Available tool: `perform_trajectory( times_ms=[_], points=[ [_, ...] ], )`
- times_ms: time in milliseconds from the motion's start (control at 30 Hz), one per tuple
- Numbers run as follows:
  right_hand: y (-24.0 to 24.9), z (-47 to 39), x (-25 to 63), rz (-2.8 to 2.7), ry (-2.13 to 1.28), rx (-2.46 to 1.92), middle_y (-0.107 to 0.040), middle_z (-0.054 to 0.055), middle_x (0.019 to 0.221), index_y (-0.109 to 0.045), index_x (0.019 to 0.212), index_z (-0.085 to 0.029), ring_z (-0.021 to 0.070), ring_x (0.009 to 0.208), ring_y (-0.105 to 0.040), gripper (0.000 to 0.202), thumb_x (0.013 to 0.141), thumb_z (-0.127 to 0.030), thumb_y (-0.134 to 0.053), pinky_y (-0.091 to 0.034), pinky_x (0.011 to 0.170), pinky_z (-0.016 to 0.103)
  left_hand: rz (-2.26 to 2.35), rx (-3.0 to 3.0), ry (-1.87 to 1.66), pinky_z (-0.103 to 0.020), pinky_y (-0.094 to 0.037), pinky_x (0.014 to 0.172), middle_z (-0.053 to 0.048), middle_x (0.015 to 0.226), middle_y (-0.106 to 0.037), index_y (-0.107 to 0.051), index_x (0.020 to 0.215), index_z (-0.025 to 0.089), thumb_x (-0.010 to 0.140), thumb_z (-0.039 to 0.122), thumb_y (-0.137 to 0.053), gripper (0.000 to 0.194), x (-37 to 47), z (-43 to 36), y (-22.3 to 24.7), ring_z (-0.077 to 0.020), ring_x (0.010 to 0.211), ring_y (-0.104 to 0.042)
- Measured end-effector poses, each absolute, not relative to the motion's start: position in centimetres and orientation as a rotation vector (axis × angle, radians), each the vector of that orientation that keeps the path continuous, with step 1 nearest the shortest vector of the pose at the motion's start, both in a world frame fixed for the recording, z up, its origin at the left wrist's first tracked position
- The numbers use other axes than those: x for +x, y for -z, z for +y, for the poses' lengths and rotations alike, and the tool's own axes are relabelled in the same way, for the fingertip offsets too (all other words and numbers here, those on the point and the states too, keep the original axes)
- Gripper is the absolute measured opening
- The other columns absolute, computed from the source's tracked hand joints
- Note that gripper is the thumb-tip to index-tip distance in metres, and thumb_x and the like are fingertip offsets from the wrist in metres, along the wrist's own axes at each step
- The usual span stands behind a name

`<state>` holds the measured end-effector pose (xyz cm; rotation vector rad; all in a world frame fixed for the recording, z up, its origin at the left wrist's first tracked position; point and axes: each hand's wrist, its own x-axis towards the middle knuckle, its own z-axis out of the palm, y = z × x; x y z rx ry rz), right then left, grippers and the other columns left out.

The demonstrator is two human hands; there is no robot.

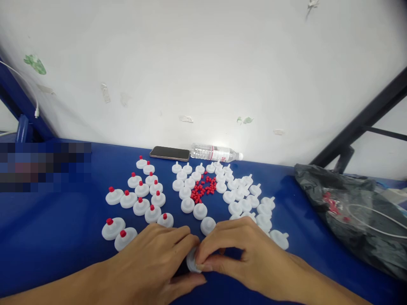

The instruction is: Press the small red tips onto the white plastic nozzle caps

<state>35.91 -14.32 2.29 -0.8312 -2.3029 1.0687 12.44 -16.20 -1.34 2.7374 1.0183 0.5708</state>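
Left hand (165, 250) and right hand (243, 245) grip a pale disc (191, 261); on the bench (73, 220), red-capped lids (128, 201) at left look done, bare-spouted lids (200, 212) and loose red caps (197, 196) remain.

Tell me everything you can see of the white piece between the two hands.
The white piece looks like plastic, greyish-white in the shade of the hands, with a rounded edge. It seems tipped onto its side. The left hand grips it from the left; the right hand pinches it with thumb and fingertips. It is at the near side of the blue table; whether it rests there I can't tell. Most of it, including any spout, is hidden.
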Motion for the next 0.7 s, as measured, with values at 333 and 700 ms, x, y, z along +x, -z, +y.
perform_trajectory(
  times_ms=[333,700],
  points=[
    [-3.6,-15.1,35.5,-2.244,-1.078,-0.830,-0.071,0.000,0.103,-0.079,0.090,-0.022,0.0119,0.095,-0.069,0.012,0.086,-0.011,-0.079,-0.053,0.089,0.022,0.906,2.997,-1.046,-0.030,-0.041,0.053,0.003,0.079,-0.064,-0.057,0.110,0.019,0.113,0.031,-0.041,0.021,12.0,-15.9,1.3,-0.0134,0.060,-0.062],
    [-3.1,-15.9,35.3,-2.264,-1.455,-0.968,-0.078,-0.002,0.111,-0.068,0.134,-0.032,0.0184,0.103,-0.072,0.059,0.078,-0.028,-0.084,-0.051,0.098,0.027,0.684,3.264,-1.200,-0.035,-0.046,0.055,0.003,0.078,-0.072,-0.068,0.108,0.017,0.110,0.013,-0.031,0.037,11.9,-17.1,0.0,-0.0129,0.055,-0.060]
  ],
)
